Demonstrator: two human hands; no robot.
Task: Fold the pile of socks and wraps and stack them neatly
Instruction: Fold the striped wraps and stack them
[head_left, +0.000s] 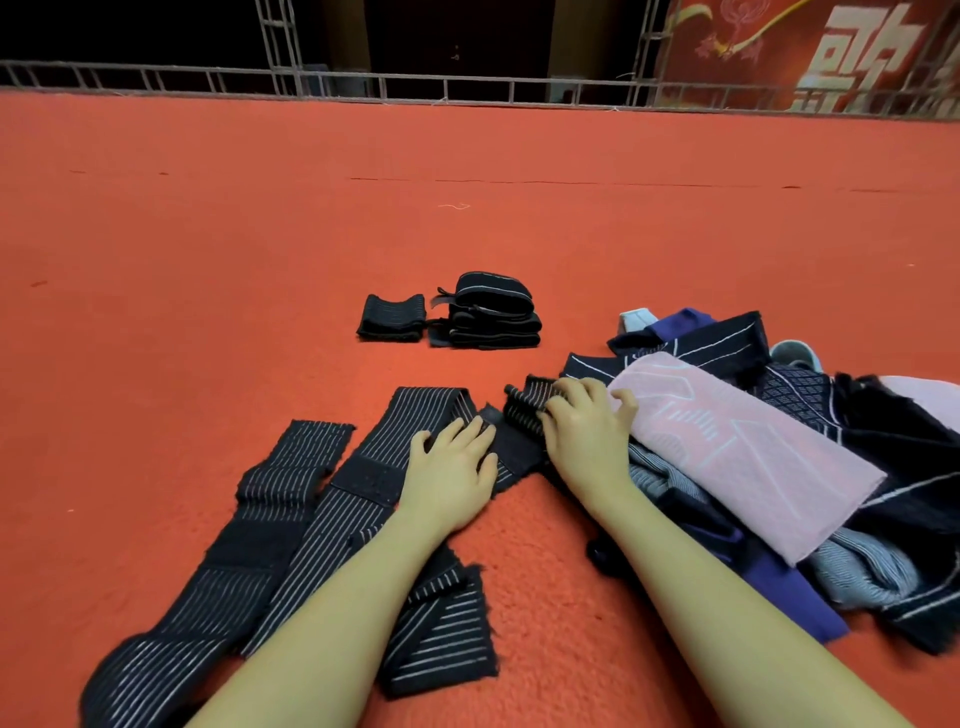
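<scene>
Wraps and socks lie on the red carpet in front of us. We note one long striped wrap stretched flat across the floor, running from near our left elbow up toward the middle. Our left hand presses down on it with fingers spread and straight, gripping nothing. Our right hand sits just beside the left, fingers curled over the rolled end of the same wrap, holding the roll against the floor. A second wrap lies flat to the left, alongside the first, touching it along part of its length. A shorter striped piece lies under our left forearm. To the right, touching our right wrist, we see the unsorted pile: a pink sock on top, dark striped pieces, grey and purple fabric beneath. Farther off, well apart from the hands, a stack of folded black wraps stands on the carpet, with a single folded wrap just beside it on the left. Beyond the carpet runs a metal rail, and a red banner hangs at upper right.
</scene>
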